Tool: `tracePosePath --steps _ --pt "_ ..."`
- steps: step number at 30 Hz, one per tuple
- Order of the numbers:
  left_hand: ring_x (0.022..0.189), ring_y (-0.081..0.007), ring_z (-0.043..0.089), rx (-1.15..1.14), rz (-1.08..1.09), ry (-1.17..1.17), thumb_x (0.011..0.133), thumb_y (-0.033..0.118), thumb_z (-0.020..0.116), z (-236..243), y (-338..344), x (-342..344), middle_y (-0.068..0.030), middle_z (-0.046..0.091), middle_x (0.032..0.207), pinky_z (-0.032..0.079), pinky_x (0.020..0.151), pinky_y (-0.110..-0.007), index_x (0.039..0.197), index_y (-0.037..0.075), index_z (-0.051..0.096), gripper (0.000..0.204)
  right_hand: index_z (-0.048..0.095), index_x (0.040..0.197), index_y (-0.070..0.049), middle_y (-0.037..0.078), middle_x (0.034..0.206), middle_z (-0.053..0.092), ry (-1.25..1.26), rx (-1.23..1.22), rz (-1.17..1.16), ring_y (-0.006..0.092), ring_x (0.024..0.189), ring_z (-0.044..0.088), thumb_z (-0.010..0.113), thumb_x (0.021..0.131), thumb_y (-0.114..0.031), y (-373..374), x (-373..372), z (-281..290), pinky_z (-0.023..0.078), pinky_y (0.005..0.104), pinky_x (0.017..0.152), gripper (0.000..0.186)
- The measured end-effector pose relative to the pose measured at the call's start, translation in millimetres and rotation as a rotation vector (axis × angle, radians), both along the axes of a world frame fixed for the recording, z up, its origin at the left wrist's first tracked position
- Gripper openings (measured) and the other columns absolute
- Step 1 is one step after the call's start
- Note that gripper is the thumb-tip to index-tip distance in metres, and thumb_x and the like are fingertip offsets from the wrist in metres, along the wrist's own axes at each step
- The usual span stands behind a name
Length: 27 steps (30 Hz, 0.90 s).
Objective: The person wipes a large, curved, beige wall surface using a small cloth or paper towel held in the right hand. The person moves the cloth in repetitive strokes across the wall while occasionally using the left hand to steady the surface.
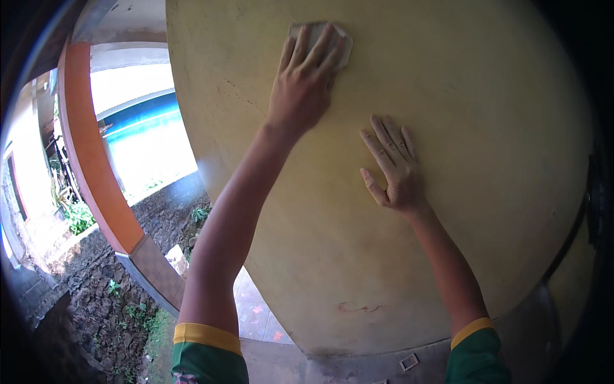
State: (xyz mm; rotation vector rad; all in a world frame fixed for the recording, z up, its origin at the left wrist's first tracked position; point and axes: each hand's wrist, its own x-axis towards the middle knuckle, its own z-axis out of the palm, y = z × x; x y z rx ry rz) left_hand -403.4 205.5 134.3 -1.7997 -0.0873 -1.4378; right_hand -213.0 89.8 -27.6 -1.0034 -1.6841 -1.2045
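A large yellowish wall [448, 269] fills most of the view in front of me. High up on it, my left hand [304, 83] presses a pale, flat, stiff-edged sheet [345, 48] against the surface. The fingers lie over the sheet, and its edges show around them; it may be sandpaper, but I cannot tell for sure. Lower and to the right, my right hand [398, 168] rests on the wall with its fingers spread and nothing in it. Faint scratches mark the wall near the left wrist, and a reddish scuff [361, 308] sits low down.
Left of the wall's edge stands an orange pillar [96, 141] with a tiled base. Beyond it are a rough stone wall [160, 211], green plants and a bright blue-and-white structure. A small rectangular frame [409, 362] lies on the grey floor at the wall's foot.
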Motion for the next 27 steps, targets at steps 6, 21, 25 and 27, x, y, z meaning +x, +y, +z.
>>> tracePosePath --steps 6,21,25,27 --pt "0.160 -0.0418 0.029 -0.212 0.137 -0.066 0.102 0.011 0.062 -97.5 19.2 -89.2 -0.0118 0.040 0.171 0.028 0.129 -0.057 0.158 0.014 0.053 0.056 0.043 0.162 -0.003 0.022 0.171 0.035 0.053 0.045 0.052 0.0443 0.159 0.031 0.064 0.101 -0.030 -33.2 38.0 -0.3 0.021 0.0631 0.128 0.070" --pt "0.161 -0.0418 0.027 -0.293 0.012 -0.205 0.109 0.014 0.055 -128.2 16.8 -79.8 -0.0180 0.034 0.172 0.025 0.130 -0.059 0.160 0.005 0.047 0.053 0.036 0.164 0.003 0.022 0.172 0.034 0.001 0.103 -0.188 0.0422 0.161 0.028 0.053 0.106 -0.042 -26.1 62.2 -0.1 0.017 0.0614 0.130 0.076" --pt "0.158 -0.0468 0.029 -0.314 0.066 -0.355 0.110 0.015 0.055 -147.8 28.9 -109.7 -0.0251 0.034 0.170 0.027 0.129 -0.058 0.159 -0.004 0.044 0.054 0.036 0.164 0.003 0.022 0.172 0.034 -0.001 0.111 -0.204 0.0422 0.161 0.028 0.052 0.107 -0.043 -21.6 59.3 0.2 0.018 0.0605 0.130 0.075" --pt "0.157 -0.0484 0.030 -0.225 0.080 -0.429 0.110 0.015 0.054 -100.5 47.1 -121.5 -0.0301 0.037 0.167 0.029 0.128 -0.058 0.156 -0.007 0.046 0.052 0.036 0.164 0.003 0.022 0.172 0.034 -0.019 0.129 -0.197 0.0423 0.160 0.029 0.052 0.107 -0.043 -18.3 57.4 4.0 0.018 0.0602 0.130 0.075"
